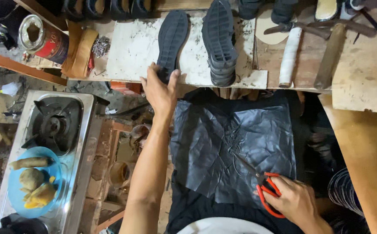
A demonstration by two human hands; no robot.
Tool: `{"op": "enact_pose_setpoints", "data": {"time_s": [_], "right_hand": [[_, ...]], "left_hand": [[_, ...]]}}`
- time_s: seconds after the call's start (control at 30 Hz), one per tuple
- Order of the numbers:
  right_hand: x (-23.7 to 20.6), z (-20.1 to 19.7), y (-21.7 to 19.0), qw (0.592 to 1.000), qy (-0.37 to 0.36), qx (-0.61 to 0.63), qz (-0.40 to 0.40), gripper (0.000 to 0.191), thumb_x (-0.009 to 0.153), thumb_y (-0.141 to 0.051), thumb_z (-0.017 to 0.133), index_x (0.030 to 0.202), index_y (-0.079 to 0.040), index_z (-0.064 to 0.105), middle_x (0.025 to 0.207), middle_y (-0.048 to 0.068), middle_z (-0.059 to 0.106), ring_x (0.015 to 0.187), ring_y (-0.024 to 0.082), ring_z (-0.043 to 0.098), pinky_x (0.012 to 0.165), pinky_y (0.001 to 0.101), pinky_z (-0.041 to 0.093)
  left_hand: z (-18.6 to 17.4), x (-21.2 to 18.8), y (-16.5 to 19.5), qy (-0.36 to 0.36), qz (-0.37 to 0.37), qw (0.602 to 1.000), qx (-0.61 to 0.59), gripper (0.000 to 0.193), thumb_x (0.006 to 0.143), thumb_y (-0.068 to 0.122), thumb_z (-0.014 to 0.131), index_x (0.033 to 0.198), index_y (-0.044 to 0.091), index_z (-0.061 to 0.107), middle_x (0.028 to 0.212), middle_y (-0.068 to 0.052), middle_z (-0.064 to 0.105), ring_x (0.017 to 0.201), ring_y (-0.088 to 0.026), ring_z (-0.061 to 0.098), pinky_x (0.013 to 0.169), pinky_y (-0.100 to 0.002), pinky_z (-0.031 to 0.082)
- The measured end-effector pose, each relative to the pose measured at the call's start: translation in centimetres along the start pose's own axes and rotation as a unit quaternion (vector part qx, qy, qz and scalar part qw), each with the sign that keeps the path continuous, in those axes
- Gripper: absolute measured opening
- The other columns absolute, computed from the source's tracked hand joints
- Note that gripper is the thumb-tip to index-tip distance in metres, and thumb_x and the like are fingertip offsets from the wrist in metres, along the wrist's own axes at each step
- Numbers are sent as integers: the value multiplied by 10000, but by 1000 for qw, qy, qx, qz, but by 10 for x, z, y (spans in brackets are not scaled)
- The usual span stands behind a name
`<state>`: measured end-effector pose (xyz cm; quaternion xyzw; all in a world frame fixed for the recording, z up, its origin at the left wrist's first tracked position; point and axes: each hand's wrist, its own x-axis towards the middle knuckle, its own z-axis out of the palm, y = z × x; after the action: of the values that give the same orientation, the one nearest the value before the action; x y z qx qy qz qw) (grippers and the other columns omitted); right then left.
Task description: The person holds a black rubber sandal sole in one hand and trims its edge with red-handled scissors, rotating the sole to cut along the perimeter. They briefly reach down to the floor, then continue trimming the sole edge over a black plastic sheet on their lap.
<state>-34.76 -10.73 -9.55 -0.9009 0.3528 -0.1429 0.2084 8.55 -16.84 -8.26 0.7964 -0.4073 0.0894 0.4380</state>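
Across the middle of the frame, a flat black shoe sole [171, 41] is being touched at its near end by the left hand [160, 89], whose fingers are being spread open over it rather than closed around it. The sole is lying on a worn white board [132, 52] at the top centre, just beside a thicker black sole [219, 41] with a stacked heel. At the lower right, red-handled scissors [266, 190] are being gripped by the right hand [294, 201], fingers through the loops, with the blades lying on a crumpled black sheet [232, 143] spread over the lap. Judging from this, the flat sole is being pressed only at its overhanging end, so it could tip off the board's edge. The scissor point is being rested near loose threads on the sheet, where a snag seems possible. At the left, a gas stove [54, 123] and a blue plate [13, 190] of food are standing well apart.
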Motion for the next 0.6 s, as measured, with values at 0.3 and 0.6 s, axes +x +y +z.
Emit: {"op": "enact_pose_setpoints", "data": {"time_s": [0.3,0.6], "right_hand": [[2,9,8,999,3,-15,-36,343,720,-421,849,935,-186,723,919,68,780,690,289,740,594,392,565],[9,4,-4,994,-13,30,106,544,626,-468,911,1004,-114,745,771,94,762,622,293,746,563,389,582]], "left_hand": [[8,-3,6,88,-4,995,38,419,919,361,806,1094,24,628,1091,-148,683,1073,-385,629,1169,-614,295],[7,1,7,33,52,992,106,490,900,436,796,1055,26,577,1054,-162,588,1061,-375,534,1059,-572,335]]}}
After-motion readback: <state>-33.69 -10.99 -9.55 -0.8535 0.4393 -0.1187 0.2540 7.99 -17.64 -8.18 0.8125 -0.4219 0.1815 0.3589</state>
